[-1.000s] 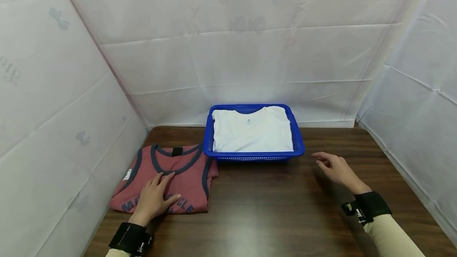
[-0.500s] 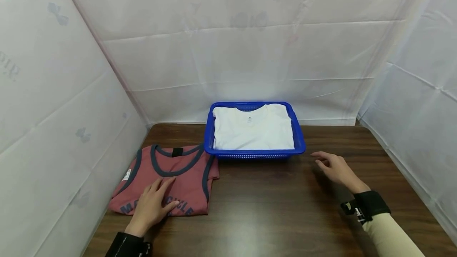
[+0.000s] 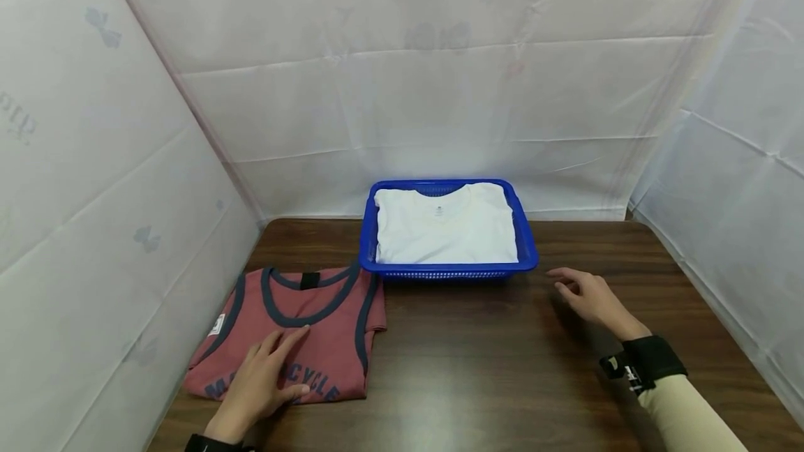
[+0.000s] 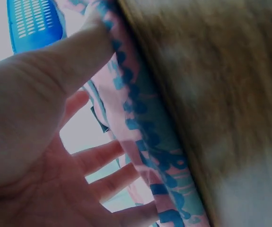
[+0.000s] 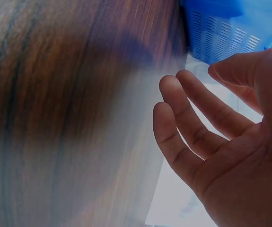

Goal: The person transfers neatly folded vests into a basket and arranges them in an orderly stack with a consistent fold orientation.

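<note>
A folded red tank top with dark blue trim and lettering lies flat at the left of the head view. My left hand rests on its front with the fingers spread, fingertips just below the neckline. In the left wrist view, the fingertips touch the top's printed cloth. My right hand hovers low over the wooden table at the right, fingers loosely bent and holding nothing. A folded white T-shirt lies in a blue plastic basket at the back middle.
The basket's left front corner overlaps the tank top's upper right corner in the head view. White sheeting hangs behind the brown wooden table and on both sides.
My left hand has slid toward the near edge, and the tank top has moved the same way under it. My right hand and the basket have hardly moved.
</note>
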Available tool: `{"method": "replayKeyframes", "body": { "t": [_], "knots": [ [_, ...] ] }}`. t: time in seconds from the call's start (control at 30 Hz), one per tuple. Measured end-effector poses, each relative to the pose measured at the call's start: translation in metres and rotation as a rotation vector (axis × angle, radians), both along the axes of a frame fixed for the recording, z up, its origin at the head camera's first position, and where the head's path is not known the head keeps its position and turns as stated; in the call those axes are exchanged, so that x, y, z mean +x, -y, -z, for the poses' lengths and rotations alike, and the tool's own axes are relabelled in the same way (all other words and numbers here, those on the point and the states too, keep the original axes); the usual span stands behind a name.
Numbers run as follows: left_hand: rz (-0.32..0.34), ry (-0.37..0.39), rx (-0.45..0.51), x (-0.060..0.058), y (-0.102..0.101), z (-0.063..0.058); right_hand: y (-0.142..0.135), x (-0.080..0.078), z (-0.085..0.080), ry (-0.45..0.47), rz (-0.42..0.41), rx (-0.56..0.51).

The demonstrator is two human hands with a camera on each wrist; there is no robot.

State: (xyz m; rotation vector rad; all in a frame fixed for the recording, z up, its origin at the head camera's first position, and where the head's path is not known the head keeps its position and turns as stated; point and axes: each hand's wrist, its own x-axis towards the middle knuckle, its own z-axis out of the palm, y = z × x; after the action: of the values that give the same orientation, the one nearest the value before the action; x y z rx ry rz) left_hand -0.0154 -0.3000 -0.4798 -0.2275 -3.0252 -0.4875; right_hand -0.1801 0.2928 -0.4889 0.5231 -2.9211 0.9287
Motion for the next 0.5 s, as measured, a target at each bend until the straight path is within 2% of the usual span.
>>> {"method": "replayKeyframes", "body": {
  "t": [0.2,0.5],
  "knots": [
    [0.015,0.092,0.002,0.009,0.002,-0.006,0.001,-0.001,-0.002,-0.015,-0.016,-0.018],
    [0.052,0.123,0.027,0.02,0.007,-0.011,0.006,-0.001,0.0,-0.012,-0.029,-0.024]
  ]
}}
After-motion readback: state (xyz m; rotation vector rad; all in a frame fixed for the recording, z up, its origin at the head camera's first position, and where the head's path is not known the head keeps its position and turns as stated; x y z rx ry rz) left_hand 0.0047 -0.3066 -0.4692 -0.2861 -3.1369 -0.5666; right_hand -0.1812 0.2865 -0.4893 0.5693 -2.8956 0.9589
